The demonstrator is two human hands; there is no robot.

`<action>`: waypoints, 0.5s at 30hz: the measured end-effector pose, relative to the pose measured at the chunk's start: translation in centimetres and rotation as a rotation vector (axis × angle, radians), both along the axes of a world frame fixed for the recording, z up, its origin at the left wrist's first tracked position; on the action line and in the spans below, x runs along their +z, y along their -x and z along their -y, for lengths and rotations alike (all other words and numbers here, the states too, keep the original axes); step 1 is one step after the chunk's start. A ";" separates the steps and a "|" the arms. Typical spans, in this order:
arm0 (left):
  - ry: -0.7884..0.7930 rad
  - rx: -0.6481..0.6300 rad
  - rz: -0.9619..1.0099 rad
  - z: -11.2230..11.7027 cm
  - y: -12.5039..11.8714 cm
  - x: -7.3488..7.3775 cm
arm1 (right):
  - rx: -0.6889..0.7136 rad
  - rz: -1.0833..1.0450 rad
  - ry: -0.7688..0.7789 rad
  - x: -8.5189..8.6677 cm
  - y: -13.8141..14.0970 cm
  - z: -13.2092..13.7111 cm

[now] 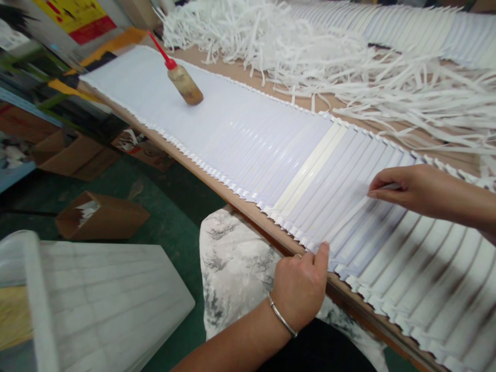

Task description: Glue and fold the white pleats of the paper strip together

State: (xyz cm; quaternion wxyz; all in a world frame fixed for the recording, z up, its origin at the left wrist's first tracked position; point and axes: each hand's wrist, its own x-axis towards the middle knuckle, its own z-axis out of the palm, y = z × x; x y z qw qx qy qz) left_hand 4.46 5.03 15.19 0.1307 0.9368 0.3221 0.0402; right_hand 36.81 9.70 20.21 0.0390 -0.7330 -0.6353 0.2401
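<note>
Slim table margin (267,222) beside panel (240,134) — left hand (300,284) curled, index at rim — right hand (420,191), strip (351,216) in pinch.

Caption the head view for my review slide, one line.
Right hand pinches a white strip over a ribbed white surface, left hand at the strip's lower end, red-tipped bottle farther along.

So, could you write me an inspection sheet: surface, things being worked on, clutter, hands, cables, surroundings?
Surface: brown tabletop bearing a long white panel, part of it lined with crosswise strips.
Things in work: a white strip between the hands.
Clutter: loose pile of white strips; red-nozzled bottle on the panel.
Hands: right hand pinches the strip; left hand has its index fingertip near the strip's lower end.
Cables: nothing clearly seen.
Surroundings: cardboard box, green floor.
</note>
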 end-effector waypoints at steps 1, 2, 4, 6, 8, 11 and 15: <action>-0.004 0.003 0.011 0.0 0.0 -0.1 | -0.036 0.018 0.006 0.2 -1.1 -0.5; -0.007 0.006 0.022 -0.1 0.0 -0.2 | -0.063 0.033 0.010 0.3 -2.1 -1.0; -0.012 0.013 0.042 -0.1 0.0 -0.3 | -0.084 0.055 0.016 0.4 -3.6 -1.9; -0.017 0.016 0.059 -0.2 0.1 -0.4 | -0.074 0.077 0.033 0.3 -4.5 -2.6; -0.021 0.015 0.073 -0.2 0.1 -0.3 | -0.073 0.101 0.052 0.0 -4.9 -3.2; -0.029 0.013 0.095 -0.3 0.2 -0.2 | -0.078 0.103 0.068 -0.3 -4.8 -3.5; -0.042 0.014 0.125 -0.4 0.2 -0.1 | -0.081 0.100 0.101 -0.2 -4.1 -3.6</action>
